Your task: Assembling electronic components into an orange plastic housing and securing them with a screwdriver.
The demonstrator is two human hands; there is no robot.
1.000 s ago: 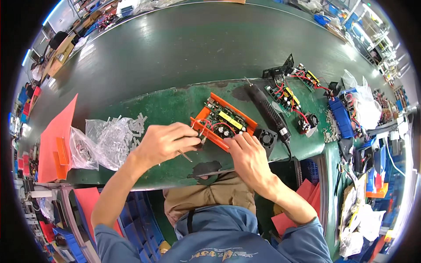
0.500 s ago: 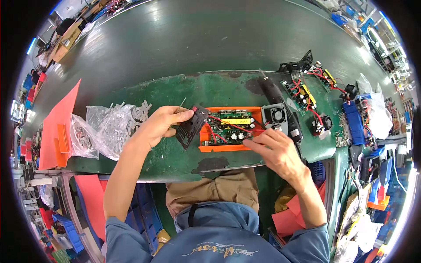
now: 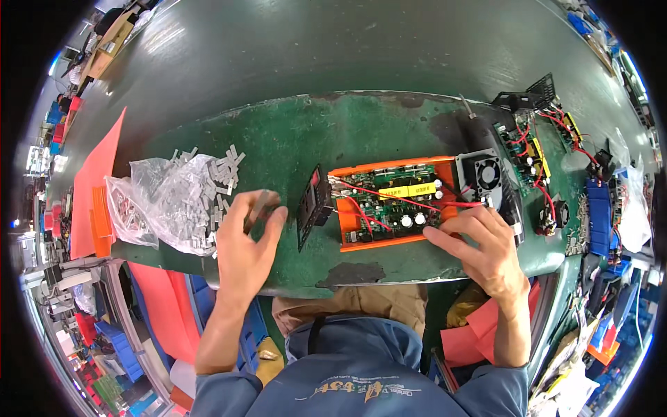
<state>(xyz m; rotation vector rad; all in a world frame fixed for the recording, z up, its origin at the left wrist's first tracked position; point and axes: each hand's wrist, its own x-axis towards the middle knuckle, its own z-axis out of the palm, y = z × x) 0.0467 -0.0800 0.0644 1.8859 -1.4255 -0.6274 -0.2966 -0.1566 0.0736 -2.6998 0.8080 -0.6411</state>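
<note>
My left hand (image 3: 246,240) is raised over the bench beside a pile of metal strips (image 3: 226,170). Its fingers are curled, with a small grey strip (image 3: 260,204), blurred, between them. A black vented end panel (image 3: 317,205) stands on edge at the left end of an orange case (image 3: 347,246). Inside the case lies a green circuit board (image 3: 379,203) with a yellow transformer (image 3: 406,190) and red wires. My right hand (image 3: 483,247) grips the case's near right corner, thumb on its near wall, other fingers by the grey fan panel (image 3: 484,177).
A clear plastic bag (image 3: 174,201) of metal strips lies on the left, near a standing red sheet (image 3: 96,187). A black power screwdriver (image 3: 479,132) lies behind the fan. More wired boards (image 3: 524,156) and a blue bin (image 3: 598,215) are on the right.
My left hand has let go of the black end panel and moved left and down, toward the metal strips. The panel now stands at the case's end. My right hand stays at the case's right end.
</note>
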